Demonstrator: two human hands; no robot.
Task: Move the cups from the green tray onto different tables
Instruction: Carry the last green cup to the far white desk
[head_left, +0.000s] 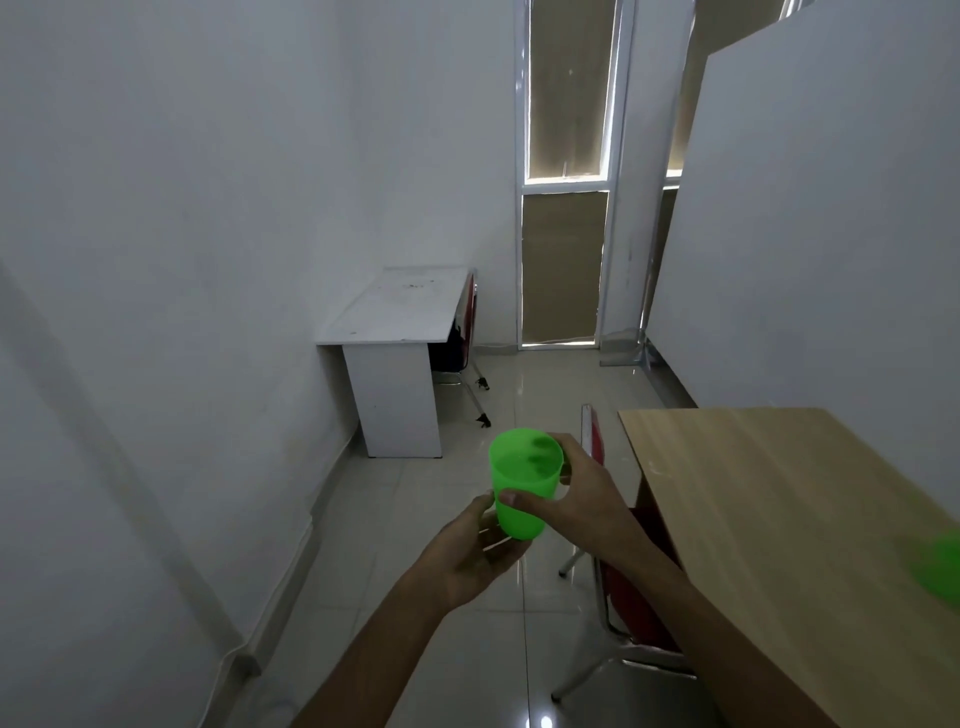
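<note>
I hold a translucent green cup (522, 483) upright in front of me, above the tiled floor. My right hand (576, 499) wraps its side, thumb in front and fingers showing through the far wall. My left hand (480, 551) cups its base from below and the left. A blurred green shape (940, 569) lies at the right edge on the wooden table (779, 519); I cannot tell whether it is the tray or a cup. A white desk (400, 306) stands ahead against the left wall.
A red chair (631, 587) with metal legs is tucked beside the wooden table. Another red chair (467, 332) sits at the white desk. A white partition (810, 234) rises at the right, and a covered glass door (563, 208) is at the back. Glossy tiled floor lies between.
</note>
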